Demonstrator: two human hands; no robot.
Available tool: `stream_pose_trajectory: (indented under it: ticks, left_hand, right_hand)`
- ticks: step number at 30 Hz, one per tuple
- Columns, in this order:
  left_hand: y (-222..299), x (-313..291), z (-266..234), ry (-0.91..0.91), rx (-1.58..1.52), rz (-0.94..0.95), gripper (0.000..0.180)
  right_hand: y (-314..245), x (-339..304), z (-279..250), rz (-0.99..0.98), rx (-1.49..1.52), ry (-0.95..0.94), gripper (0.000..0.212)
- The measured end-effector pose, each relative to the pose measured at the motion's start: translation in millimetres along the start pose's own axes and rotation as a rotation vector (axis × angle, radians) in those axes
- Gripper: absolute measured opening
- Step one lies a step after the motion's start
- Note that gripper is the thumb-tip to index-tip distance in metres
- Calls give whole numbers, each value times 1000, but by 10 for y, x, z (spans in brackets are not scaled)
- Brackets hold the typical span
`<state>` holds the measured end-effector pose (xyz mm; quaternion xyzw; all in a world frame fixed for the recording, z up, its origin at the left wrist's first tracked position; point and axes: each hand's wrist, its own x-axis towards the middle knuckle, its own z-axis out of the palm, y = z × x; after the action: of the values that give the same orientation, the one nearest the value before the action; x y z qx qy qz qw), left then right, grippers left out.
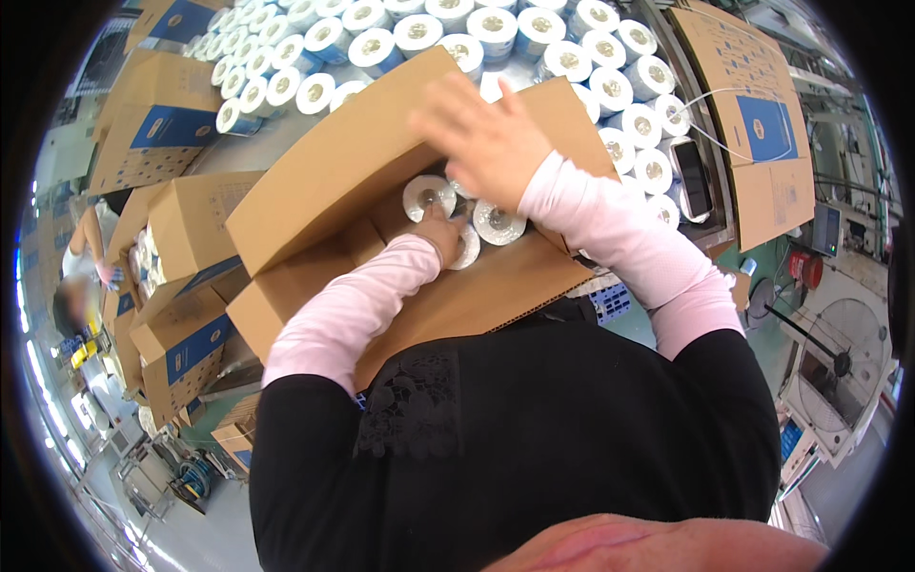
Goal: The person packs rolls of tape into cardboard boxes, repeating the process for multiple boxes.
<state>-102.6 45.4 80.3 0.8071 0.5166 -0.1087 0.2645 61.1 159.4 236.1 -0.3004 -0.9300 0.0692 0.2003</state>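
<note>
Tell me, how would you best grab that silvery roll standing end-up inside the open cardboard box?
Probably from above: the silvery roll stands with its flat round end up, hemmed in by the box flaps and neighbouring rolls. Fingers over the top rim, pinching the curved sides, seems best. The left hand already reaches in beside it.

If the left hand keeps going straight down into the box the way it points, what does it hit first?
Most likely the silver-wrapped rolls packed in the cardboard box; the left hand already seems to touch one, though depth is unclear.
</note>
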Motion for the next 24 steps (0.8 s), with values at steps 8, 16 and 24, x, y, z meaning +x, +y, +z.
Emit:
stream_pose_trajectory:
  ticks: [8, 16, 24]
  left_hand:
    - [-1322, 599, -2224, 392, -866, -148, 25]
    - [-2911, 1256, -1070, 331, 143, -603, 68]
    - [-2652, 1417, -1183, 110, 132, -756, 55]
  right_hand:
    - [-12, -256, 3, 296, 194, -65, 48]
    - [833, -474, 400, 575, 523, 305, 45]
    - [1600, -921, 1447, 755, -350, -156, 30]
